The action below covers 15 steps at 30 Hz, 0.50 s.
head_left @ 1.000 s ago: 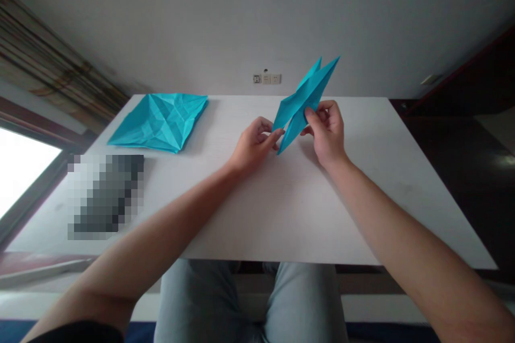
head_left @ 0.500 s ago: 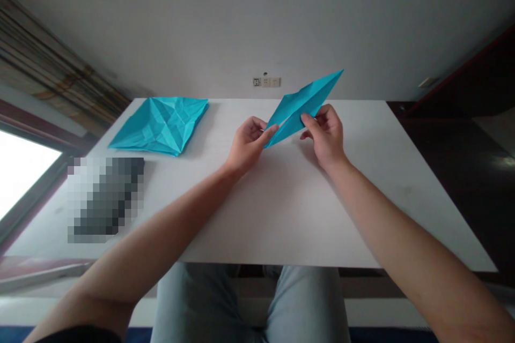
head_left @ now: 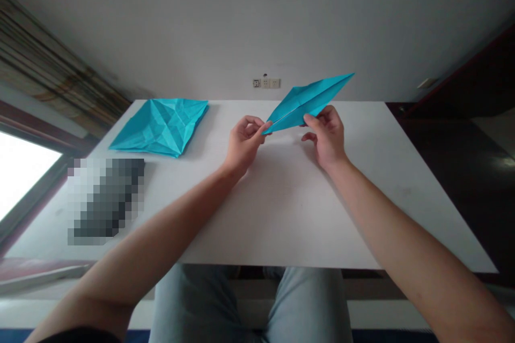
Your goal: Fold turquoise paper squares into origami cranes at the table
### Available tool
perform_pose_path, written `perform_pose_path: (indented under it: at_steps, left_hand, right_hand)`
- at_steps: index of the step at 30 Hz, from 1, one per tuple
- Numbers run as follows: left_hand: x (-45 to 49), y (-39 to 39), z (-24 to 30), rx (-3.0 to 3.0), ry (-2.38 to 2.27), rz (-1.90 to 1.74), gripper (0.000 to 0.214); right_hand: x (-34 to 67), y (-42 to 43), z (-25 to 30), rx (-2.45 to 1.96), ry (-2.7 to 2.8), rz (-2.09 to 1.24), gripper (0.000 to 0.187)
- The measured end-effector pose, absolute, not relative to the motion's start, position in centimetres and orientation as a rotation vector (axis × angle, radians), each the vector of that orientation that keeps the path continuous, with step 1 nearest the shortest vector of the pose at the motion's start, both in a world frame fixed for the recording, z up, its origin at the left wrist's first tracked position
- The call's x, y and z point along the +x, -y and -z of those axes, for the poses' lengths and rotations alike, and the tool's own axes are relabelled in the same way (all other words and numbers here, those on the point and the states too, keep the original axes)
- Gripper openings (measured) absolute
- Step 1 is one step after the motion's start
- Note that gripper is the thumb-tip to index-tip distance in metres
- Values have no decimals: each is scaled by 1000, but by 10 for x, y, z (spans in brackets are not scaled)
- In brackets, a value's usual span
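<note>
A folded blue paper [head_left: 308, 102], long and kite-shaped with a slit along its middle, is held up above the table between both hands. My left hand [head_left: 247, 142] pinches its near left tip, thumb on top. Along its lower right edge my right hand [head_left: 328, 136] grips it between thumb and fingers, the lower fingers curled beneath. The far tip points up and right, free of both hands. A second blue paper [head_left: 161, 126], creased all over and spread out, lies at the table's back left, apart from the hands.
The white table [head_left: 281, 214] reaches to the wall, where sockets [head_left: 266, 83] are set. A pixelated dark object [head_left: 107, 201] lies at the left, below the creased paper. A window [head_left: 28, 171] and a striped curtain [head_left: 52, 59] are on the left.
The folded paper has tilted flatter and shifted slightly right, and its middle slit has narrowed. My left hand has moved a little up and left with its tip.
</note>
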State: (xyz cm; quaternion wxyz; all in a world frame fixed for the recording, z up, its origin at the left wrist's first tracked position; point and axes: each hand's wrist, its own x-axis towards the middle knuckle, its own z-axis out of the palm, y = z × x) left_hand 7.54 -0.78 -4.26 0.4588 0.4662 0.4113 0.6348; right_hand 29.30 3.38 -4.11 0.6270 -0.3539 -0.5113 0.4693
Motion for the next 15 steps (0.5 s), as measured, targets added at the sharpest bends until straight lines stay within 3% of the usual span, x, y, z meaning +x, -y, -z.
perform_pose_path:
  at_steps: [5,15]
  left_hand:
    - [75,7,38,1141,-951,-1634,78]
    - [75,13,38,1145,-1050,-1525,76]
  right_hand:
    - [293,-34,39,-843,1172,-1068,69]
    - [295,-43,44,-903,1004,-1005,64]
